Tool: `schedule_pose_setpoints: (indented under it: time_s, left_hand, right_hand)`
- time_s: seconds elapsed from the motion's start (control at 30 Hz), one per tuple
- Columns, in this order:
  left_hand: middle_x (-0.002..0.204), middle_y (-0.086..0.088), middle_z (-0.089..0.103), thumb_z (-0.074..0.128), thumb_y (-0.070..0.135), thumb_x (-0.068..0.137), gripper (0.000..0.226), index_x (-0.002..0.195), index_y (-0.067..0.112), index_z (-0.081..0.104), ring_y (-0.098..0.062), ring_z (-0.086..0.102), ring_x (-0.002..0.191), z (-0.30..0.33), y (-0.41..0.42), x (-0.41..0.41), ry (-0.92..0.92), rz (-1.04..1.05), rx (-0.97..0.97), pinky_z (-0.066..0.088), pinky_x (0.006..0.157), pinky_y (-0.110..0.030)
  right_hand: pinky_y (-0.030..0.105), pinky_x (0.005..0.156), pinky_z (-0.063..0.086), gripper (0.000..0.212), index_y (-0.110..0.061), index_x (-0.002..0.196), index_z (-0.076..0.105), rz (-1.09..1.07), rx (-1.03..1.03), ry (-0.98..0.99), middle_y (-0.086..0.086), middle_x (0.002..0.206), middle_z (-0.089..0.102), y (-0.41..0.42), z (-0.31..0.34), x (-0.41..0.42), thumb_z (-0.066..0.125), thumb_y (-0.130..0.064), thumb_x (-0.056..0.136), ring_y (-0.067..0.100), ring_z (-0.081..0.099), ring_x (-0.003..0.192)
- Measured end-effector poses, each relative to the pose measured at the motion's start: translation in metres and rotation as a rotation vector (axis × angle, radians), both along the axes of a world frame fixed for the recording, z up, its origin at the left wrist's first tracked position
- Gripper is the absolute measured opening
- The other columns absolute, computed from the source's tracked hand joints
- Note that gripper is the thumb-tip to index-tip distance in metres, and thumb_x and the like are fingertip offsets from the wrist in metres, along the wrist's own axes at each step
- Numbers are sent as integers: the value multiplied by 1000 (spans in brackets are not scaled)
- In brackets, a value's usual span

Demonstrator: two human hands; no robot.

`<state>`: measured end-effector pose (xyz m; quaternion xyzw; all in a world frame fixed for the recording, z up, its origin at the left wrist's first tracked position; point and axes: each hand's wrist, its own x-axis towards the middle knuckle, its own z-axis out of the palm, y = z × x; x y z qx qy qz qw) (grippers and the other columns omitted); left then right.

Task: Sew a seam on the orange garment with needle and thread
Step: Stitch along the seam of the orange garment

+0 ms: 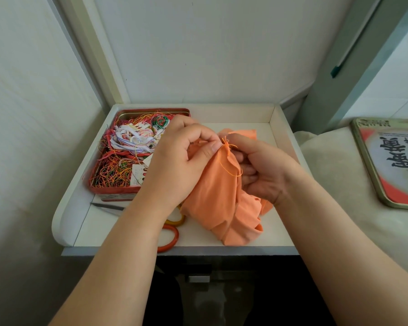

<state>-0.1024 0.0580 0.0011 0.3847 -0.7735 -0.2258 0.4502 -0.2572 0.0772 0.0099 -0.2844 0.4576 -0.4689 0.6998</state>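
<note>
The person was in the middle of a stitch, I think, working at a raised fold of the orange garment [218, 191], which lay bunched on the right half of the white tray [280, 128], toward its front edge. The left hand [174, 165] pinched the top of the fold between thumb and curled fingers. The right hand [262, 170] was curled closely around the cloth from the other side, fingers bent inward; it probably held the needle, but I could not see the needle itself. A loose orange thread [231, 170] hung in a loop from the fold. The next move likely needs a slow pull of the thread until it is tight, without wrinkling the cloth. The open tin of threads [127, 156] stood at the back left corner, the scissors [170, 234] near the front edge.
</note>
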Motion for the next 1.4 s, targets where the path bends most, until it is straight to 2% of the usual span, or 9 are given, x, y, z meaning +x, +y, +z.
schedule_pose_setpoints:
  time_s: [0.1,0.2,0.33,0.53,0.77,0.9,1.13,1.23,1.4]
  left_hand:
    - [90,12,59,60,16,94,5,91,17,64,2,54,85,0,1,0,-24,-9,40,39,77,-12]
    - [78,22,60,52,20,99,12,92,18,62,5,54,76,1,2,1,-44,-27,165,37,69,-8]
    - [67,17,57,48,43,97,34,88,15,65,5,50,65,6,4,1,44,-55,331,37,62,-10]
    - [83,23,66,64,60,72,29,83,33,65,6,60,80,2,3,0,-41,-26,323,44,71,-12]
    - [80,15,68,61,39,87,16,84,26,69,-1,62,80,0,5,-2,-26,8,213,48,74,-26]
    - [73,21,66,62,22,93,17,78,27,70,3,58,73,3,3,3,-2,-41,253,41,68,-13]
    - [69,7,63,54,36,84,19,74,25,66,-6,54,65,2,1,7,-76,-60,296,40,64,-21]
    - [66,11,57,50,38,86,22,75,24,62,-6,51,63,2,1,9,-144,-53,269,39,62,-22]
    - [62,15,51,53,27,96,21,77,22,58,-3,47,61,3,0,9,-171,-102,265,34,58,-16]
  right_hand:
    - [20,39,11,25,-11,80,61,-129,-174,180,-3,49,40,2,2,1,52,-26,98,7,21,37]
    - [21,39,20,28,-11,82,64,-279,-323,405,-1,48,43,6,6,3,48,-26,101,9,28,39]
    - [18,39,28,30,-10,82,62,-358,-404,519,0,48,45,6,9,3,46,-26,102,8,34,40]
    - [15,42,34,29,-5,89,62,-330,-461,608,4,53,47,8,8,5,46,-24,102,3,40,40]
    - [22,53,37,26,-15,83,63,-305,-543,744,-6,45,50,6,3,9,49,-27,101,4,43,43]
    - [14,48,35,27,-7,88,64,-332,-542,741,-3,49,50,6,5,7,48,-25,101,2,41,41]
    - [11,48,35,28,-5,90,62,-337,-547,736,4,54,50,8,7,4,46,-24,102,2,41,42]
    - [11,48,35,28,-5,90,62,-339,-554,740,4,54,51,7,7,4,46,-24,102,1,41,42]
    - [13,47,36,28,-8,85,61,-300,-536,756,2,58,55,5,5,1,45,-24,103,2,44,44]
